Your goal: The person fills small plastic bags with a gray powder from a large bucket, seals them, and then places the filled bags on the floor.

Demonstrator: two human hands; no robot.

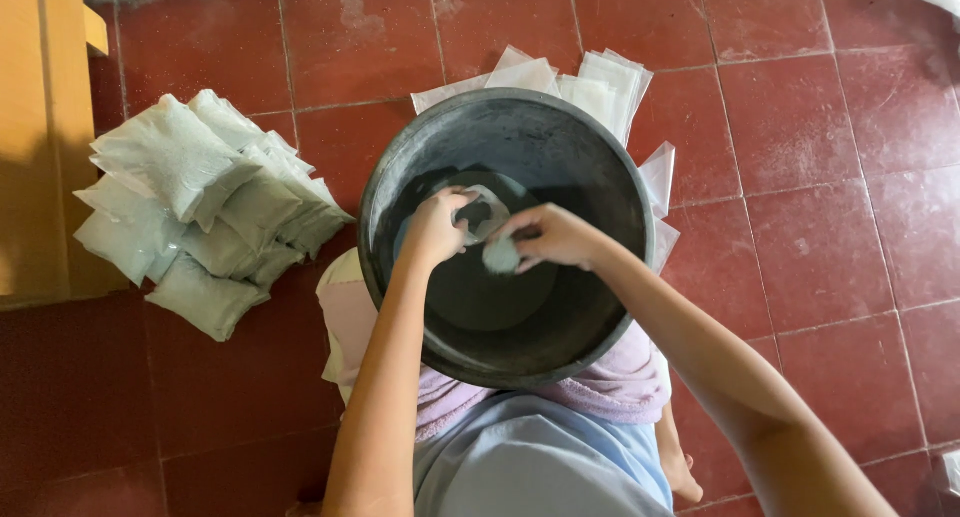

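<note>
The red tiled floor (830,227) fills the frame. At centre sits my dark round basin (590,157), resting against my lap. Left of it lies a heap of filled white packets (200,207); behind its upper rim, a fan of empty clear plastic bags (600,87). A wooden furniture edge (40,137) runs down the far left. Inside the basin, my left hand (435,227) pinches open the mouth of a small clear bag (487,209), and my right hand (555,235) is clenched around a pale lump (500,257) just beside that bag.
</note>
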